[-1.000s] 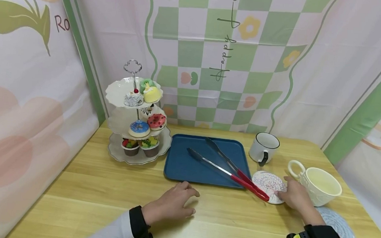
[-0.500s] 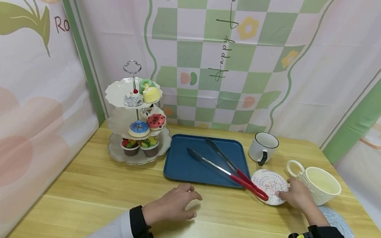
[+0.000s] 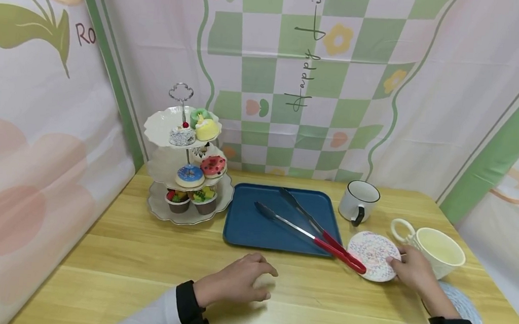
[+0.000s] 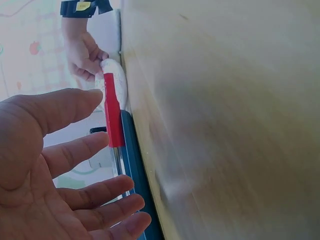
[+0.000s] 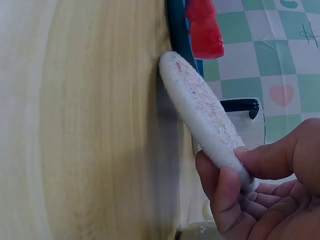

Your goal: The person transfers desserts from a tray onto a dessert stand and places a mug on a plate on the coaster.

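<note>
A round white coaster (image 3: 373, 255) with pink and blue flecks is pinched at its right edge by my right hand (image 3: 415, 271), thumb on top and fingers beneath. In the right wrist view the coaster (image 5: 200, 112) tilts up off the wood, a shadow under it. Red-handled tongs (image 3: 313, 237) lie across the blue tray (image 3: 240, 226), their handle ends reaching past its right corner and overlapping the coaster in the head view. My left hand (image 3: 243, 280) hovers in front of the tray with fingers spread and nothing in them, as the left wrist view also shows.
A cream cup (image 3: 440, 252) stands right of my right hand, with a blue-grey woven coaster (image 3: 460, 305) by the forearm. Behind is a white mug (image 3: 357, 200) with a black handle. A three-tier stand (image 3: 155, 204) of toy cakes and donuts stands at the left.
My right hand has lifted the coaster's near side and drawn it slightly right, out from under the tong handles. My left hand has shifted a little right. The tongs and tray stay put.
</note>
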